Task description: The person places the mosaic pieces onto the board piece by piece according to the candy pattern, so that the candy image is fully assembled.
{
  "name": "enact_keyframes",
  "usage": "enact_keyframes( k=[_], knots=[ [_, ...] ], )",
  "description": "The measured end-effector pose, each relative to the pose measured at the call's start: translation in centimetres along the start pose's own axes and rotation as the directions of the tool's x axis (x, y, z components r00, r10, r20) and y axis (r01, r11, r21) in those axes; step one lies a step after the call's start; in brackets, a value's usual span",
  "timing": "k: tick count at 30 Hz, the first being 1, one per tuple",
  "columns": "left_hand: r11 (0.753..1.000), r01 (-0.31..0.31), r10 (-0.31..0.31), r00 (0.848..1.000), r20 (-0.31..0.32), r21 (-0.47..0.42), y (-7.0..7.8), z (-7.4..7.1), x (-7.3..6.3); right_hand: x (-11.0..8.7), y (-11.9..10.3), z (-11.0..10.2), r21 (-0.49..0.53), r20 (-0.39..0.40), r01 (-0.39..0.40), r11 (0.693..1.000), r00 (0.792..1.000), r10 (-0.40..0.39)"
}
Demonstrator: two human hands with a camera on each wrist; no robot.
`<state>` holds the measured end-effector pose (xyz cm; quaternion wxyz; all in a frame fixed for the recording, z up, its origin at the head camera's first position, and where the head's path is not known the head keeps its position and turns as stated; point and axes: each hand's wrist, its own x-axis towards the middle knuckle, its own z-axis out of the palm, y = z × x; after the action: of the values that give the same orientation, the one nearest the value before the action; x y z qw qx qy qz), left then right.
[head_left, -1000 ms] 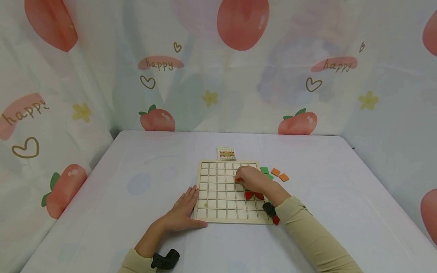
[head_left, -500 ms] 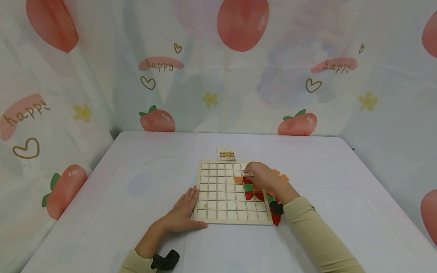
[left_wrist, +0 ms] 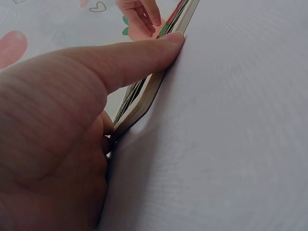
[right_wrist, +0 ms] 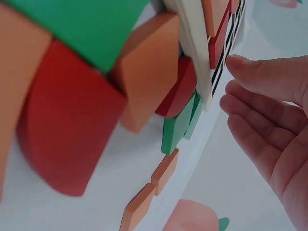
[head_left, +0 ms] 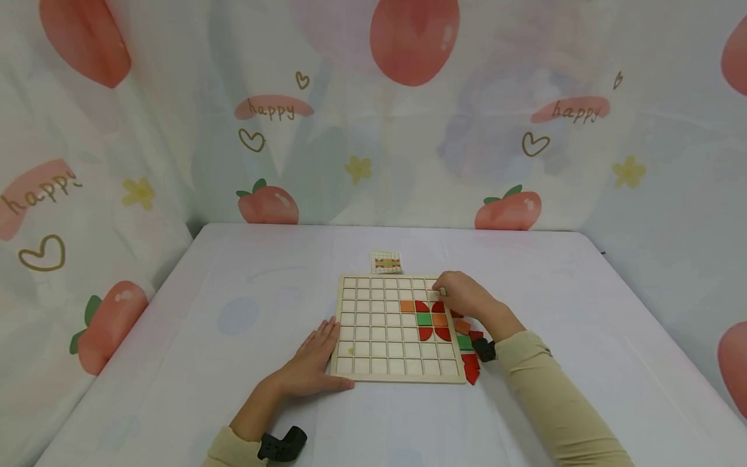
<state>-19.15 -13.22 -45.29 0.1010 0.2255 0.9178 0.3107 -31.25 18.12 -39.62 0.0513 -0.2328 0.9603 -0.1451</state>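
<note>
A wooden grid board (head_left: 373, 370) lies on the table in the head view. My left hand (head_left: 312, 366) rests at its left side, fingers straight along that edge and thumb on the near corner. Several flat tiles sit in the right-hand cells: an orange square (head_left: 407, 306), a green square (head_left: 424, 319), another orange square (head_left: 439, 320) and red rounded tiles (head_left: 426, 334). Above the board's far right part hovers my right hand (head_left: 467, 295), partly covering it. In the right wrist view, the thumb and fingers (right_wrist: 260, 72) are apart, with nothing seen between them.
A small pattern card (head_left: 386, 263) lies beyond the board's far edge. Loose tiles lie along its right side, including a green tile (head_left: 464, 342) and red ones (head_left: 471, 370). Orange tiles (right_wrist: 165, 172) also show in the right wrist view. A printed curtain surrounds the table.
My right hand has moved rightward across the board from the orange square, past the red tile, to the far right corner. The orange and red tiles it covered now show. My left hand stays still.
</note>
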Motion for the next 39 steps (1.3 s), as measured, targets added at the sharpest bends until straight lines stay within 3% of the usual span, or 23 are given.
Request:
enact_keyframes(
  k=[28, 39],
  knots=[
    [1.0, 0.008, -0.008, 1.0, -0.005, 0.002, 0.1, 0.0, -0.1, 0.6, 2.5, -0.4, -0.045, 0.063, -0.037, 0.998, 0.997, 0.04],
    [1.0, 0.009, -0.009, 1.0, -0.002, -0.004, 0.2, 0.0, 0.0, 0.5, 2.6, -0.2, -0.047, 0.047, -0.051, 0.998, 0.997, 0.053]
  ],
)
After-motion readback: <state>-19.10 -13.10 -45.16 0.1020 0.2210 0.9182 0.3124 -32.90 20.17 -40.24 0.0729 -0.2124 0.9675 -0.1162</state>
